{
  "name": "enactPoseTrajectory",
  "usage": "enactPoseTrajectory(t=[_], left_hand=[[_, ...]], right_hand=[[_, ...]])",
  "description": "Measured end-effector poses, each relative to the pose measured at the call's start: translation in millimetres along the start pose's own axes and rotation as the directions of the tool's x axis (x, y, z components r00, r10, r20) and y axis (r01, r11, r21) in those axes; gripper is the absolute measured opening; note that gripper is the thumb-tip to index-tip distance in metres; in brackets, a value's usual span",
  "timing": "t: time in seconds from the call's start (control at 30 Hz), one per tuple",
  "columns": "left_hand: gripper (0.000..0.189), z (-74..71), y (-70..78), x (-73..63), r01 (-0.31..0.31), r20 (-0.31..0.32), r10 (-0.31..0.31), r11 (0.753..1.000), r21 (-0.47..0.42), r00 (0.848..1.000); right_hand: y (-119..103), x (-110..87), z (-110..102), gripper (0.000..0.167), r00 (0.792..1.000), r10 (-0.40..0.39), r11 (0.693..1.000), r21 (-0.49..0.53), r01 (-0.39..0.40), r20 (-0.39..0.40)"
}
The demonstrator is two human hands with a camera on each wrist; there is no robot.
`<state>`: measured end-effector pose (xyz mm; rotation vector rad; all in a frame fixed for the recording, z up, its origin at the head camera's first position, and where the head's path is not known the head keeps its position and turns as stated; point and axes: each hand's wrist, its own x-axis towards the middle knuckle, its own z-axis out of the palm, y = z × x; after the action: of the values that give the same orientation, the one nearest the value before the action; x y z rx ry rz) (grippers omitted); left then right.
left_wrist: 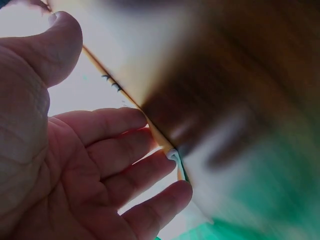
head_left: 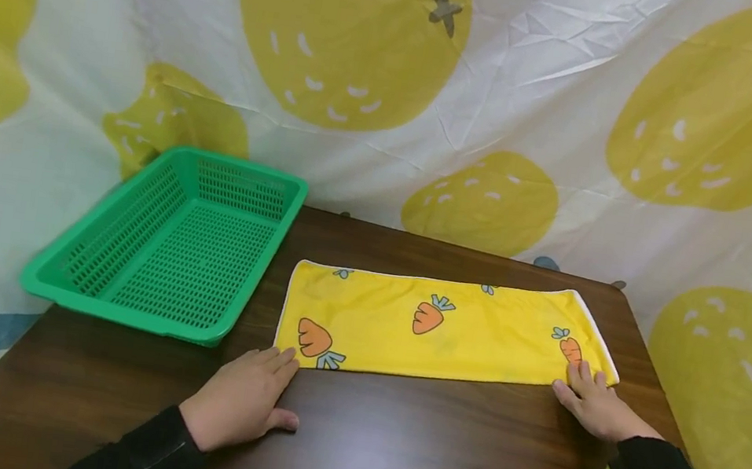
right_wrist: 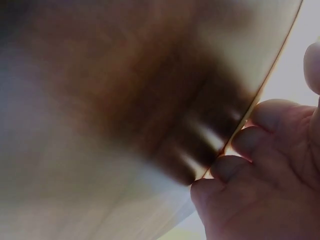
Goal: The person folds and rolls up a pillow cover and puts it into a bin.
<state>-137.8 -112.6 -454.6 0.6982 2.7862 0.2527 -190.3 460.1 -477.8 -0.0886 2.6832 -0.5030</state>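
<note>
A yellow cloth (head_left: pixel 371 329) printed with orange carrots (head_left: pixel 427 320) lies flat in a long strip across the middle of the surface (head_left: pixel 433 448), its ends trimmed in white. The left hand (head_left: pixel 248 396) rests at the cloth's near left corner, fingers extended side by side with their tips on the edge, thumb spread away from them and pointing inward. The right hand (head_left: pixel 592 406) touches the near right corner beside a carrot, its fingers loosely extended and pinching nothing, the thumb out to the side. Both wrist views show fingertips along an edge, with blurred dark reflections beyond. A black sleeve (head_left: pixel 136 453) covers the left forearm; a black band (head_left: pixel 659 466) circles the right wrist. A green basket (head_left: pixel 123 316) with slotted sides stands left of the cloth, near but apart. Behind hangs a white sheet (head_left: pixel 506 109) with yellow fruit shapes.
</note>
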Motion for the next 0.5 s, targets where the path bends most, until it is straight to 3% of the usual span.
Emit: enactPoseTrajectory(t=[0.13, 0.23, 0.4, 0.5], left_hand=[[0.086, 1.7, 8.8, 0.4, -0.005, 0.022, 0.005, 1.000, 0.027, 1.000], [0.086, 3.4, 15.5, -0.6, -0.020, 0.020, 0.019, 0.999, 0.050, 1.000], [0.085, 7.1, 25.1, -1.3, -0.049, 0.016, 0.048, 0.997, 0.067, 0.999], [0.084, 9.2, 31.7, 1.1, -0.071, 0.019, 0.070, 0.994, 0.079, 0.997]], right_hand=[[29.7, 28.4, -5.2, 0.119, 1.000, 0.002, 0.999, 0.048, -0.003, 0.029], [37.4, 40.2, -14.5, 0.125, 0.997, 0.026, 0.996, 0.082, -0.032, 0.070], [15.1, 35.3, -34.5, 0.105, 0.990, 0.102, 0.992, 0.070, -0.109, 0.099], [1.2, 31.7, -45.3, 0.099, 0.988, 0.123, 0.992, -0.006, -0.122, 0.093]])
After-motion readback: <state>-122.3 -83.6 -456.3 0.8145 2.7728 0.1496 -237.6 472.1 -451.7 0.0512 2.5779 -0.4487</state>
